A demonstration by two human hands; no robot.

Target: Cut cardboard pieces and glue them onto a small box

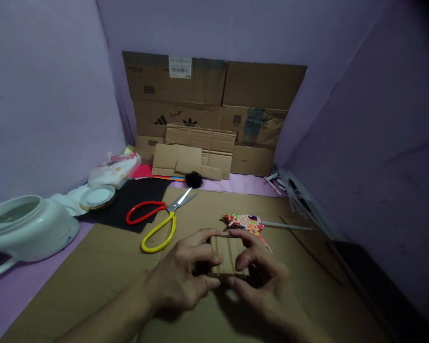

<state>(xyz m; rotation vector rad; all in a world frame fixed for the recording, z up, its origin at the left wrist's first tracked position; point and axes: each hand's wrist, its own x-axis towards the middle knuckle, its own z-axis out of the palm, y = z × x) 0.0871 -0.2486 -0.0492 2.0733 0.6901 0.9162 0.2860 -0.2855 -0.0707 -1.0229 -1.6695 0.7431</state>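
Observation:
Between my two hands is a small square wooden block (229,257) with light and darker grain stripes and dark edges. My left hand (189,267) grips its left side, with thumb at the near edge and fingers on the top and far edge. On the right side my right hand (262,274) grips it the same way, an index finger curled over the top. Just beyond them lies a glue gun (245,222) wrapped in floral covering, a pale glue stick (288,226) sticking out of its back. Scissors (171,208) with one red and one yellow handle lie open at the left.
A cardboard sheet (110,281) covers the work surface. White teapot-like vessel (53,233) and a round lid (97,196) stand left, near black paper (128,200). Black yarn (194,179) and cardboard pieces (177,159) sit at the back; clear glue sticks (300,195) lie right.

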